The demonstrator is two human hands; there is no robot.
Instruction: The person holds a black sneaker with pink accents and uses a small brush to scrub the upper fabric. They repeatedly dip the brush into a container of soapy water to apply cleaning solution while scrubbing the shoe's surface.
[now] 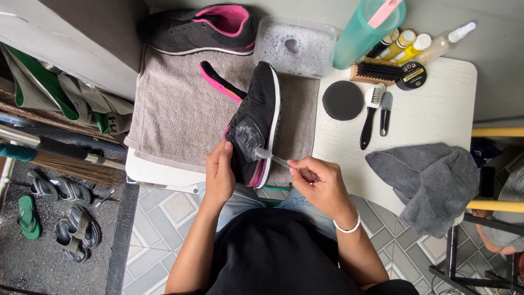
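A black sneaker with pink lining (256, 117) lies on its side on a grey towel (180, 109), its heel end toward me. My left hand (219, 175) grips the sneaker's heel end from the left. My right hand (319, 183) holds a small clear-handled brush (268, 156) whose head rests on a foamy patch on the shoe's upper. A pink and black insole (218, 82) lies on the towel beside the shoe. The matching second sneaker (199, 28) sits at the towel's far edge.
A clear tub of soapy water (295, 46), a teal bottle (363, 33), small bottles, a wooden brush (376, 71), a polish tin, a round black sponge (343, 100) and two small brushes lie on the white table (426, 114). A grey cloth (431, 177) hangs at right. Sandals and a broom lie at left.
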